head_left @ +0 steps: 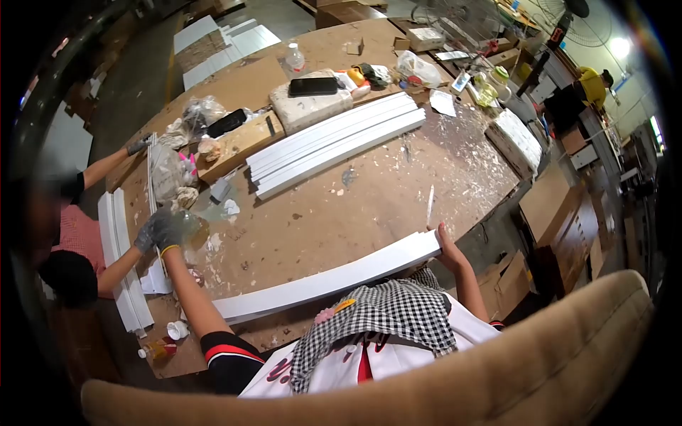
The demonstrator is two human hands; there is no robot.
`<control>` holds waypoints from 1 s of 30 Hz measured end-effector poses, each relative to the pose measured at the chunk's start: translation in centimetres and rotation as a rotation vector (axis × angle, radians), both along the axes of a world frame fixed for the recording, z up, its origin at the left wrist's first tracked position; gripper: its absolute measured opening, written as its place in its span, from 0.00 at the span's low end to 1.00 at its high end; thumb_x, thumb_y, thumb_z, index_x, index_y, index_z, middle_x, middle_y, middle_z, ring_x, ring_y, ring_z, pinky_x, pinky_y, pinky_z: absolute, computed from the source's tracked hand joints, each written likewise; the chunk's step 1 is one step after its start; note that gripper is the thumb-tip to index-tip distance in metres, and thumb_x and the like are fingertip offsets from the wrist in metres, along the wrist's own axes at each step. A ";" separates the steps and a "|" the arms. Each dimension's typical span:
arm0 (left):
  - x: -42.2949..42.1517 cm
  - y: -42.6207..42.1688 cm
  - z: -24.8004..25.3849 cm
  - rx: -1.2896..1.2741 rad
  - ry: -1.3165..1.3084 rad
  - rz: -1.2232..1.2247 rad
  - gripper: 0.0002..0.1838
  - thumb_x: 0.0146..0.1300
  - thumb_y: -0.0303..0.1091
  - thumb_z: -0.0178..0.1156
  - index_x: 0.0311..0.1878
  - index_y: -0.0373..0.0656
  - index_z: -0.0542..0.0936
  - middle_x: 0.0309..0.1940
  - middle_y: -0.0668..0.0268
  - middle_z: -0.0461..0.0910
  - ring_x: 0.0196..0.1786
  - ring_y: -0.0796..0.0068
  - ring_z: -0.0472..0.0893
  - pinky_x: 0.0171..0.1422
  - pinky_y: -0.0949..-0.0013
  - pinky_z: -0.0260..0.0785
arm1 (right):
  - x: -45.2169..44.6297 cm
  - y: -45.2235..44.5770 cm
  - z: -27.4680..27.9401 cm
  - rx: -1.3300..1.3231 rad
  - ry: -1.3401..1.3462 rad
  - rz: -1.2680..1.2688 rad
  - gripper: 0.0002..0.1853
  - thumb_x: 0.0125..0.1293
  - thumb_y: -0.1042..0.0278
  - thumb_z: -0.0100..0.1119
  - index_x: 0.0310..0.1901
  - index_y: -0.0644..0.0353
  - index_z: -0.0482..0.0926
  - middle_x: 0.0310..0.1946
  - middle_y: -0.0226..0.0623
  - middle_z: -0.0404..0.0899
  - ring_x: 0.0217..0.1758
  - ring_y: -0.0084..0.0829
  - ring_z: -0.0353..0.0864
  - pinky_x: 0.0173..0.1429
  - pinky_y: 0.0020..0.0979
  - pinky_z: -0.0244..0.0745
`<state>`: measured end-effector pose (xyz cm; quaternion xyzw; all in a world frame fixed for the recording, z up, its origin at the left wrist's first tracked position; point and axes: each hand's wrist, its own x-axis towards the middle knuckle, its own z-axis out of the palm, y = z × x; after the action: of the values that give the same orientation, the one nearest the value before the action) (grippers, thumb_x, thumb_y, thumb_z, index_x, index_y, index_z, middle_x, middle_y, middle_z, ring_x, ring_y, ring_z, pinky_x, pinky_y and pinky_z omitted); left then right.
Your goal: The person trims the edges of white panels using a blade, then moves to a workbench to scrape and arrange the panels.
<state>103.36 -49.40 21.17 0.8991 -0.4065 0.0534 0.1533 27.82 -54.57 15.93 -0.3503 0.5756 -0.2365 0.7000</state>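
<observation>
My right hand (447,247) grips the right end of a bundle of long white strips (327,279) at the table's near edge, its thumb up by the end face. The strips lie in front of my body. My left hand (168,228), in a grey glove with a yellow cuff, reaches to the far left. It overlaps a co-worker's gloved hand (145,236) beside a thin upright-looking white strip (151,177). The fingers of my left hand blur into the clutter, so their grip is unclear. A clear container with yellowish contents (197,233) is just right of it.
A stack of white strips (337,145) lies mid-table, behind it a foam block (310,106) bearing a black phone (313,86). More white pieces (124,259) lie by the co-worker. A bottle (158,348) and white cup (177,330) stand near the left edge.
</observation>
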 end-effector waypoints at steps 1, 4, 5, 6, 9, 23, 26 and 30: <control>-0.1 0.2 0.0 -0.032 0.003 -0.014 0.13 0.68 0.41 0.50 0.45 0.45 0.78 0.41 0.56 0.81 0.43 0.55 0.80 0.50 0.55 0.70 | -0.4 -0.1 -0.5 0.005 0.012 0.005 0.54 0.65 0.18 0.36 0.78 0.59 0.52 0.72 0.43 0.63 0.76 0.39 0.61 0.77 0.40 0.53; -1.5 3.5 0.0 -0.235 0.006 -0.064 0.14 0.69 0.43 0.49 0.47 0.45 0.77 0.42 0.56 0.80 0.44 0.56 0.79 0.52 0.56 0.68 | -0.1 -0.1 1.2 0.025 0.087 0.032 0.49 0.68 0.22 0.40 0.73 0.62 0.61 0.67 0.41 0.69 0.70 0.34 0.66 0.72 0.36 0.59; -2.6 5.5 0.1 -0.327 0.025 -0.080 0.14 0.69 0.43 0.49 0.48 0.45 0.77 0.42 0.56 0.80 0.45 0.56 0.79 0.53 0.56 0.68 | 0.0 -0.3 1.6 0.037 0.102 0.045 0.48 0.68 0.23 0.41 0.71 0.63 0.64 0.65 0.41 0.71 0.68 0.33 0.68 0.71 0.35 0.61; -3.8 7.7 0.2 -0.416 0.050 -0.090 0.15 0.69 0.44 0.49 0.48 0.45 0.77 0.43 0.56 0.80 0.45 0.56 0.78 0.53 0.56 0.68 | -0.1 -0.7 1.6 0.009 0.112 0.125 0.46 0.69 0.25 0.43 0.69 0.64 0.66 0.63 0.40 0.72 0.65 0.32 0.69 0.69 0.34 0.62; -7.7 16.5 -1.5 -0.511 0.306 0.038 0.16 0.70 0.45 0.49 0.50 0.45 0.76 0.44 0.57 0.80 0.47 0.57 0.78 0.55 0.56 0.66 | -0.7 -1.4 1.5 -0.042 0.141 0.261 0.41 0.70 0.31 0.48 0.65 0.65 0.71 0.56 0.39 0.76 0.59 0.31 0.73 0.64 0.32 0.66; -13.7 28.8 -7.0 -0.627 1.385 0.293 0.23 0.73 0.52 0.48 0.59 0.44 0.73 0.51 0.59 0.77 0.53 0.60 0.74 0.65 0.58 0.61 | -1.9 -2.5 1.4 0.074 0.128 0.385 0.48 0.68 0.31 0.52 0.75 0.64 0.56 0.67 0.46 0.68 0.68 0.37 0.68 0.67 0.38 0.65; -13.7 28.6 -7.0 -0.637 1.418 0.280 0.24 0.74 0.53 0.47 0.60 0.44 0.73 0.52 0.59 0.77 0.55 0.61 0.74 0.67 0.59 0.60 | -1.8 -1.7 0.0 0.105 -0.027 0.268 0.44 0.70 0.29 0.47 0.72 0.62 0.63 0.67 0.40 0.69 0.68 0.34 0.69 0.67 0.39 0.67; -13.6 28.7 -7.4 -0.646 1.433 0.246 0.26 0.74 0.55 0.47 0.63 0.44 0.72 0.54 0.60 0.76 0.57 0.61 0.73 0.70 0.59 0.58 | -0.6 -1.4 1.6 0.196 -0.163 0.131 0.46 0.70 0.26 0.42 0.75 0.58 0.58 0.72 0.38 0.64 0.74 0.36 0.63 0.75 0.43 0.56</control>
<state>89.77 -20.72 13.80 0.6641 -0.0711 -0.4063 0.6235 27.25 -55.97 17.57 -0.2967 0.5132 -0.1604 0.7892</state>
